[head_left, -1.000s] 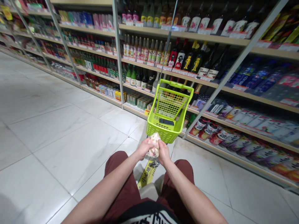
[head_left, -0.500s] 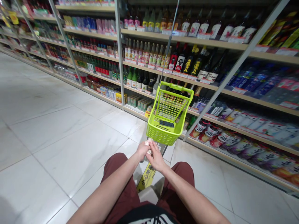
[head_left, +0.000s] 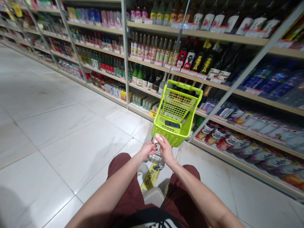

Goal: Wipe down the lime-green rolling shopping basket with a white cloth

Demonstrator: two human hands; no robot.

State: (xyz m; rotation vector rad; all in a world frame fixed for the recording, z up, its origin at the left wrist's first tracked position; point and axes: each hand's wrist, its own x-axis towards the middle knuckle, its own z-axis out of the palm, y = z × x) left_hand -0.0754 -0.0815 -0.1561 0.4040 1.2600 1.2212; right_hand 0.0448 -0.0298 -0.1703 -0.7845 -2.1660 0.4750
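Observation:
My right hand is closed around a crumpled white piece, perhaps a tissue, which sticks up above the fingers. Close beside it, my left hand has its fingers partly stretched out and apart, reaching toward the right palm; I cannot tell whether they touch the white piece. Just beyond both hands stands a lime-green basket trolley with a mesh back panel. A flat dark object lies in its basket. Below the hands, between my knees, a yellow floor sticker with black characters shows beside a metal cylinder.
Long shelves of bottles, cans and packs run along the far side, close behind the trolley. A thin grey pole rises behind the trolley handle. White floor tiles spread to the left. My knees are bent beneath my arms.
My hands, clasped together around the white piece before, have come apart. The right hand has risen slightly with it, and the left fingers have loosened. The view has shifted slightly.

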